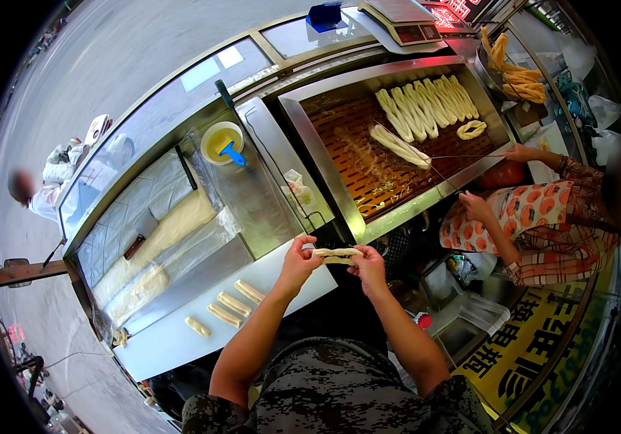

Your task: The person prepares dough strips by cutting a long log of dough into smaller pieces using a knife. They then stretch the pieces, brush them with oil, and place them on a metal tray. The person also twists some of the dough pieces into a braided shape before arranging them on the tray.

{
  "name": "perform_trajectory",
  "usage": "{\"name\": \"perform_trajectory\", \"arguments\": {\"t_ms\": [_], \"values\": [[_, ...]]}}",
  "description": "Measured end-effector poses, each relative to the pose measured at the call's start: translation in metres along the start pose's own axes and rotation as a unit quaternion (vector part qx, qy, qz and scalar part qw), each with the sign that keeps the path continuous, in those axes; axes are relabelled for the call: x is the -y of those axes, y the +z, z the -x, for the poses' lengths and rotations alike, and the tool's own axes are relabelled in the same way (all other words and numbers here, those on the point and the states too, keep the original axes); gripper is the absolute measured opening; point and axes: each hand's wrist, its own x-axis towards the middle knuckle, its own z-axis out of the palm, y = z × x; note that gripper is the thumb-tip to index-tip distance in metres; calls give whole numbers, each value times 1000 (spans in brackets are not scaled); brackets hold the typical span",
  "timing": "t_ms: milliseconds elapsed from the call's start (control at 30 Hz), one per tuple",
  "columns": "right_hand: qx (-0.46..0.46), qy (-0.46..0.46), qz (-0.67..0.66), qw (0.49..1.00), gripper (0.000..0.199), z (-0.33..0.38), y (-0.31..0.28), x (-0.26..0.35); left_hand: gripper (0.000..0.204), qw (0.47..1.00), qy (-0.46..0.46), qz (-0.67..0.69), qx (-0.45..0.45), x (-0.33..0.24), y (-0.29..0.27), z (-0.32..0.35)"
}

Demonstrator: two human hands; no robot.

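Observation:
Between my two hands hangs a loop of pale dough (336,256), held up above the right end of the white board. My left hand (299,266) pinches its left end, and my right hand (369,269) grips the other end. Several short dough strips (229,309) lie on the white board (158,353) to the left of my arms. Ahead and to the right is a fryer (325,155) of hot oil, with a row of long pale dough sticks (426,108) at its far side. One small dough ring (471,130) floats apart from them.
A co-worker (534,224) in a patterned apron works two long thin sticks (462,157) at a dough piece (400,147) in the oil. A white bowl (222,137) holds yellow liquid and a blue brush (234,153). Dough (173,224) lies under plastic; a scale (415,32) stands beyond the fryer.

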Motion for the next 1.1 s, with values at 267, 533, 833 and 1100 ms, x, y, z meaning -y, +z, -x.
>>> {"name": "perform_trajectory", "arguments": {"t_ms": [267, 533, 833, 1100], "values": [[-204, -168, -306, 915, 31, -59, -157, 17, 27, 973, 60, 167, -147, -31, -67, -52], [-212, -187, -217, 934, 37, -46, -241, 90, 10, 969, 147, 150, -131, -154, -99, -138], [-107, -197, 15, 974, 47, -105, -164, 172, 23, 906, 283, -278, -146, -224, -45, -316], [-120, -228, 529, 809, 17, -202, -69, 120, 10, 670, 177, -715, -87, -154, 20, -406]]}}
